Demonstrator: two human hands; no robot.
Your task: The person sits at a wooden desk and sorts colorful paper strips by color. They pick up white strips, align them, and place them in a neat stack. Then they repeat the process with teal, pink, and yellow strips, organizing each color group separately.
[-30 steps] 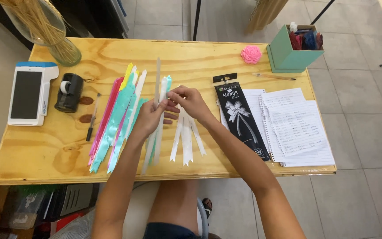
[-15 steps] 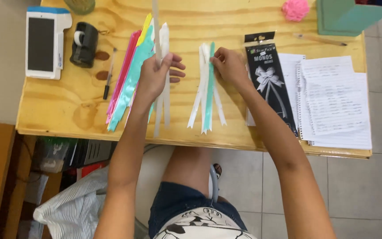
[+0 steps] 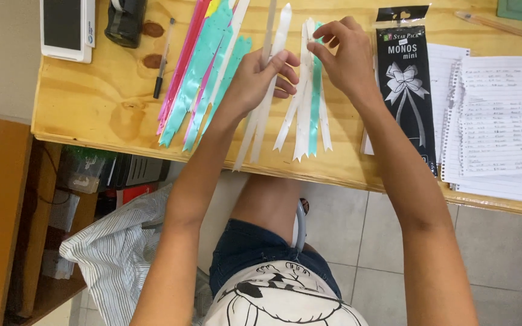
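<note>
Left hand [image 3: 255, 78] fingers grip two white ribbon strips [image 3: 260, 121] overhanging the near table edge [image 3: 122, 148]; right hand [image 3: 345, 57] pinches the sorted pile [image 3: 306, 102].

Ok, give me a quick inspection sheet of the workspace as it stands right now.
Surface: wooden table, knots and dark stains showing.
Job's things: white ribbon strips in the left hand; white and teal strips lying under the right hand; pink, teal and yellow ribbons fanned at the left.
Clutter: black bow packet, spiral notebook, pen, tape dispenser, white device, pencil.
Grips: left hand closed on strips; right hand touching the lying strips.
Cables: nothing seen.
Surroundings: striped cloth, tiled floor.
</note>
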